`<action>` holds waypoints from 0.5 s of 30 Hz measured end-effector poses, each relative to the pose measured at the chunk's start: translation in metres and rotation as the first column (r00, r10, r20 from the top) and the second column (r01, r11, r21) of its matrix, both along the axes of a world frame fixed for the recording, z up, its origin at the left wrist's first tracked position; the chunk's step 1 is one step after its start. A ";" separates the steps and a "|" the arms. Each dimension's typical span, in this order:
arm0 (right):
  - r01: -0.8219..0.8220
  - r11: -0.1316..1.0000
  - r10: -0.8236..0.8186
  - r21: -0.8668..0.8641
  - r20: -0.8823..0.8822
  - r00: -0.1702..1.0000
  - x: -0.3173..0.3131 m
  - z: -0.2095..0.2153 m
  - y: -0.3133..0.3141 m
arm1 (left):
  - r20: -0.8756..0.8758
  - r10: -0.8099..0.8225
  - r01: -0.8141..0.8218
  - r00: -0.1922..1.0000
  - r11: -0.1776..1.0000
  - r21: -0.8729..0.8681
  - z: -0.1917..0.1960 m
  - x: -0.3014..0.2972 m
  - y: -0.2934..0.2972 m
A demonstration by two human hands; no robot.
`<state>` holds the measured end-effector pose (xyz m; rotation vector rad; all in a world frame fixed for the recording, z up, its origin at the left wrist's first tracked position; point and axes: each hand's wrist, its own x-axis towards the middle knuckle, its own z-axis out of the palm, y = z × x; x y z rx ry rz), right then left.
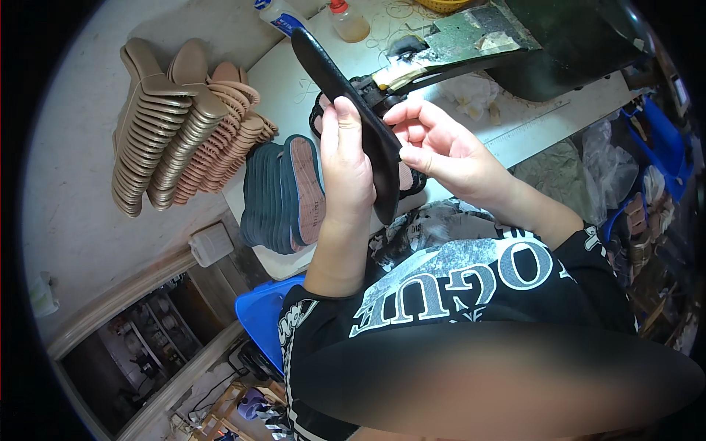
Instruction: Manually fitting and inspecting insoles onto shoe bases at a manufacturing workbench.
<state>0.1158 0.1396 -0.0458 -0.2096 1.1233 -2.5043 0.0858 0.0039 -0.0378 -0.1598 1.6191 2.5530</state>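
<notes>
A long black insole [315, 60] is held on edge above the table in front of me, its far end tipped up to the left. My left hand [346, 158] is closed round its left side, thumb pressed against the surface. On the other side my right hand [448, 151] has curled fingers, with thumb and forefinger at the insole's right edge; anything small between them is hidden. Behind and below the insole lies a black item with pink patches [407, 176], mostly covered. A stack of dark green insoles [268, 195] with pinkish faces stands left of my left hand.
Stacks of beige and pink insoles [158, 132] lie at the far left. A red-capped bottle [349, 23] and a white-and-blue bottle [283, 18] stand on the white table [529, 136]. A sewing machine arm [463, 66] reaches in from the right. Plastic bags [610, 162] lie at right.
</notes>
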 end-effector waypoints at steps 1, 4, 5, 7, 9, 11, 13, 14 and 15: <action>0.010 1.000 -0.010 0.021 -0.017 1.000 0.000 0.000 0.001 | 0.002 -0.014 0.014 1.000 1.000 -0.021 0.003 0.001 0.002; 0.064 0.990 -0.037 0.128 -0.199 0.979 0.000 0.000 -0.001 | -0.017 -0.136 0.137 0.991 0.988 0.071 0.008 0.002 -0.001; 0.110 0.978 -0.056 0.180 -0.278 0.959 -0.002 -0.003 -0.005 | -0.018 -0.088 0.088 0.996 0.996 0.001 0.005 0.001 -0.001; 0.080 0.988 -0.054 0.129 -0.192 0.980 -0.001 -0.001 -0.007 | -0.019 -0.069 0.068 0.997 0.998 -0.015 0.006 0.002 -0.002; 0.058 0.996 -0.050 0.074 -0.104 0.993 -0.001 -0.001 -0.006 | -0.021 -0.053 0.052 0.998 0.998 -0.031 0.007 0.002 -0.001; 0.007 1.000 -0.006 0.024 -0.021 1.000 -0.002 -0.005 -0.004 | 0.011 0.026 -0.025 1.000 0.998 -0.065 0.006 0.002 0.002; 0.011 1.000 -0.011 -0.004 -0.023 1.000 -0.001 -0.007 -0.005 | 0.016 -0.004 0.004 1.000 0.999 -0.051 0.007 0.004 -0.001; 0.013 0.999 -0.014 -0.032 -0.025 1.000 -0.001 -0.007 -0.006 | 0.020 -0.031 0.031 0.999 0.999 -0.038 0.008 0.004 -0.002; 0.010 0.999 -0.011 -0.031 -0.023 1.000 -0.001 -0.007 -0.006 | 0.022 -0.028 0.029 0.999 0.999 -0.037 0.008 0.004 -0.002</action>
